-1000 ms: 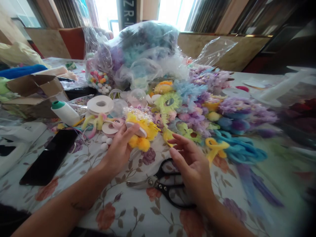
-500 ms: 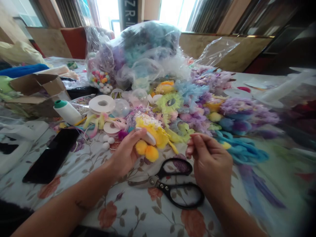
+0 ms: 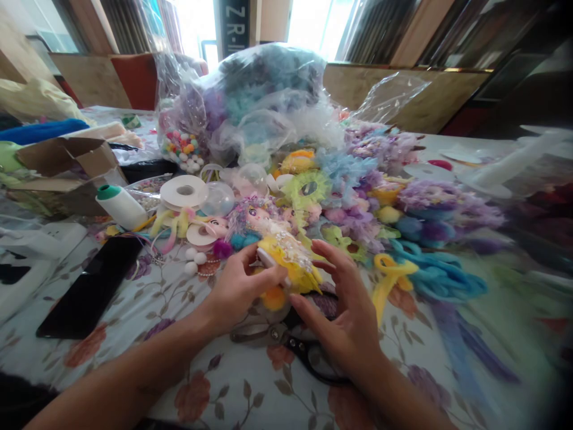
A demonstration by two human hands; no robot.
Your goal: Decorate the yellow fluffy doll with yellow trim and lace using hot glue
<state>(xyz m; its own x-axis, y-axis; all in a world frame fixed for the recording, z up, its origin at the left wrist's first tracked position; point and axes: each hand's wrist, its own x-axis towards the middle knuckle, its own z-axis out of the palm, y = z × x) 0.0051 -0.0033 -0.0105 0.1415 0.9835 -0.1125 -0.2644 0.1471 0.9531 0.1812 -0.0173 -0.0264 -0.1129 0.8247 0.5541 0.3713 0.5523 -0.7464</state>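
My left hand [image 3: 250, 283] pinches a yellow tulle piece [image 3: 295, 263] with sparkly white trim. A white disc-like part [image 3: 265, 258] and an orange-yellow pompom [image 3: 274, 297] show on its near side. Right behind it is a doll's head [image 3: 256, 216] with multicoloured hair; whether the two are joined I cannot tell. My right hand [image 3: 342, 304] is open at the tulle's right side, thumb and fingers apart. Beneath that hand lie black-handled scissors [image 3: 274, 333], partly covered. A fuzzy yellow strip [image 3: 387, 278] rests to the right of the hand.
A black phone [image 3: 92, 286], a thread cone [image 3: 120, 206] and a ribbon roll [image 3: 184, 192] lie at left. Behind are a cardboard box [image 3: 71, 170] and a large plastic bag [image 3: 273, 77]. Blue fuzzy strips [image 3: 447, 278] and purple fluffy pieces [image 3: 430, 194] spread rightward over the flowered tablecloth [image 3: 197, 397].
My right hand has moved left to the yellow piece, and its fingers have spread. The yellow piece has turned in my left hand. The fuzzy yellow strip now shows on the right.
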